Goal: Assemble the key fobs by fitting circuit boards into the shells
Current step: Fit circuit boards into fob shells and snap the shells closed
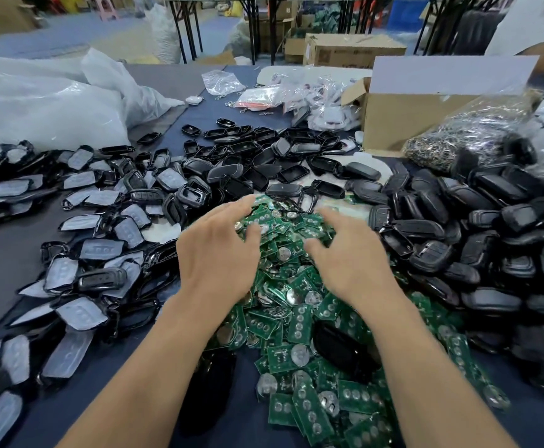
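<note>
Dark blue surface (5, 263) in a storeroom, with a cardboard box (403, 121) and white plastic bags (47, 105) at the back. Green circuit boards (299, 318) heaped at centre, running down to the near edge. Black shells (477, 221) piled to the right and behind, grey-padded shell halves (80, 227) spread to the left. Left hand (219, 250) and right hand (351, 253) palm down over the far end of the heap, fingers spread and loosely bent, tips at the boards, gripping nothing visible.
</note>
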The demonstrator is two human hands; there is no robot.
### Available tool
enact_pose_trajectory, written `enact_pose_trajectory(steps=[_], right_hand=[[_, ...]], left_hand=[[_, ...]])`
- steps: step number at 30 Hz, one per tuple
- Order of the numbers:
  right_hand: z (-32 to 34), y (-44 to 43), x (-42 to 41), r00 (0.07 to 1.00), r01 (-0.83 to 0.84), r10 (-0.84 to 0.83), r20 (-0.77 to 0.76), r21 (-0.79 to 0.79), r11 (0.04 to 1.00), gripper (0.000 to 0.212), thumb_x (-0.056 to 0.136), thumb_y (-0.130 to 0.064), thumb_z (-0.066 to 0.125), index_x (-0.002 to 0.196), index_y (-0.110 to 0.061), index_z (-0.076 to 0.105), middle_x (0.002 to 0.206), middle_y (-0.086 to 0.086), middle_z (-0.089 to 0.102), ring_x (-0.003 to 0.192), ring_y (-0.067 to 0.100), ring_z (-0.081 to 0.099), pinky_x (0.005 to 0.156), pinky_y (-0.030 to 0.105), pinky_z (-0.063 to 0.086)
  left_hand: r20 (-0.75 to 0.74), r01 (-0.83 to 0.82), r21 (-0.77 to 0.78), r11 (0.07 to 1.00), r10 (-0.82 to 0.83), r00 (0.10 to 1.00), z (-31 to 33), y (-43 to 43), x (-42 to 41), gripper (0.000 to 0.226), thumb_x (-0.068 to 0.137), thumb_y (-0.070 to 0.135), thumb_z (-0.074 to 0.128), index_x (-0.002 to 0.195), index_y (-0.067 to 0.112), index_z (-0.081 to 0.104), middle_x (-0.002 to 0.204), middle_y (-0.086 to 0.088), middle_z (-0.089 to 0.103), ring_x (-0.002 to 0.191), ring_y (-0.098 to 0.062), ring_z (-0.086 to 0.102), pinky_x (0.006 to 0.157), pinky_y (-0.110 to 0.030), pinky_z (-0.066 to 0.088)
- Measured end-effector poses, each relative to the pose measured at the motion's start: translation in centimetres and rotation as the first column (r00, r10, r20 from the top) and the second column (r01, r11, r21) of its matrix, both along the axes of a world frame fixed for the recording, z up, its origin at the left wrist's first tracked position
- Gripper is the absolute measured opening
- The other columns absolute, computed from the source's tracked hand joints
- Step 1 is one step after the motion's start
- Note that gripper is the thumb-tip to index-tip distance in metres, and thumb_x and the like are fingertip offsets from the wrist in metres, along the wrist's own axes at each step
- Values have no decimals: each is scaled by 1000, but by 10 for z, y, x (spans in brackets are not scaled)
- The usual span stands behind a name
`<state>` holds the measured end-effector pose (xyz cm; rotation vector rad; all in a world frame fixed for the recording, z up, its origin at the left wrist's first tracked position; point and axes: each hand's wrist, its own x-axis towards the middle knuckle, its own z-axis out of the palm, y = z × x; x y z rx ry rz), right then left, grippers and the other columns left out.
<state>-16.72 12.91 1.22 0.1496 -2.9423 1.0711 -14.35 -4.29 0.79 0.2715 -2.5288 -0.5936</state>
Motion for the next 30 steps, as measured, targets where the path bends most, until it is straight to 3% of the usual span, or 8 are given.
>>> enact_pose_trajectory(steps=[2, 5, 10, 12, 15, 19, 24, 30], right_hand=[[0, -6, 3, 999, -52, 54, -5, 177, 983, 44, 102, -41, 59, 144, -30, 57, 142, 0, 60, 136, 24, 48, 118, 41, 31], [3, -11, 5, 997, 7, 0, -75, 97, 995, 18, 96, -35, 69, 112, -29, 76, 111, 1, 74, 114, 26, 62, 110, 45, 43], [5, -7, 6, 991, 24, -23, -131, 10, 1000, 16, 89, -17, 77, 101, -26, 82, 101, -4, 79, 97, 17, 68, 109, 43, 47], [5, -3, 4, 990, 4, -6, -142, -15, 1000, 20, 85, -11, 78, 97, -27, 83, 96, -9, 78, 92, 6, 64, 110, 34, 47], [4, 0, 4, 993, -45, 31, -110, -127, 991, 33, 82, -4, 81, 104, -30, 82, 88, -16, 73, 72, -12, 62, 74, 4, 51], [2, 3, 4, 989, -37, -4, -148, -271, 962, 47, 78, 3, 83, 109, -31, 79, 85, -21, 73, 70, -13, 64, 62, -3, 41], [3, 10, 3, 980, -2, -67, -187, -347, 938, 49, 78, 0, 84, 116, -30, 79, 92, -27, 72, 86, -18, 64, 73, -4, 42], [2, 11, 0, 987, 43, -92, -128, -342, 939, 28, 86, -8, 79, 93, -35, 82, 86, -27, 71, 81, -10, 65, 58, 0, 42]], left_hand=[[28, -13, -5, 1000, 13, 1000, 0, -6, -3, 45, 101, 25, 61, 144, 37, 60, 139, 11, 68, 100, -20, 74, 99, -29, 52], [132, -20, 87, 996, 8, 991, -3, -17, -9, 57, 99, 6, 55, 149, 33, 55, 152, 3, 58, 110, -31, 72, 100, -44, 57], [207, -123, 337, 933, 54, 977, -3, -41, -16, 81, 83, -11, 45, 151, 33, 53, 154, 3, 55, 84, -18, 72, 67, -36, 60], [235, -139, 304, 943, 67, 970, -4, -46, -16, 88, 79, -14, 45, 154, 31, 50, 153, -1, 55, 106, -29, 69, 88, -46, 59], [255, -103, 169, 980, 57, 965, -7, -44, -17, 91, 83, -16, 47, 159, 32, 39, 161, 2, 45, 141, -24, 48, 120, -43, 40], [301, 103, -47, 994, -84, 950, -7, -43, -21, 65, 99, 0, 48, 154, 36, 48, 168, 5, 35, 157, -12, 21, 129, -33, 8], [180, 91, 38, 995, -97, 979, -9, -44, -21, 32, 95, 22, 67, 125, 32, 75, 153, 7, 56, 149, -14, 39, 126, -35, 23], [-29, 36, 206, 978, -30, 999, 0, -35, -14, 15, 88, 22, 82, 99, 32, 83, 129, 12, 73, 124, -9, 63, 114, -37, 46]])
